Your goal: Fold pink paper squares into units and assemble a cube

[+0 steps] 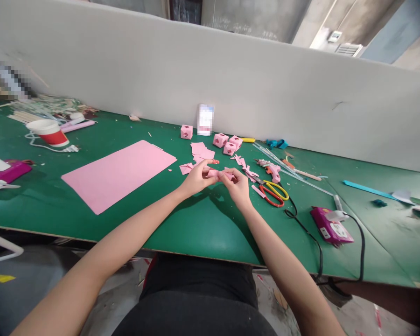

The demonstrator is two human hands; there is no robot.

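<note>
Between my hands, just above the green table (pixel 210 228), is a small folded piece of pink paper (pixel 214 173). My left hand (pixel 196 179) pinches its left end, with the index finger stretched out above it. My right hand (pixel 237 185) grips the right end between thumb and fingers. Cut pink pieces (pixel 202 152) lie just behind my hands. Several pink paper cubes with cut-out openings (pixel 220 139) stand farther back. To the right, pink strips (pixel 243 164) lie by the scissors (pixel 273 193), whose handles are red and yellow.
A large pink sheet (pixel 119 175) lies at the left, near a red and white cup (pixel 49 132). A pink glue gun (pixel 273 171) rests right of the strips; a black cord runs to a purple box (pixel 332 226). A phone (pixel 205 120) leans against the grey partition (pixel 210 70).
</note>
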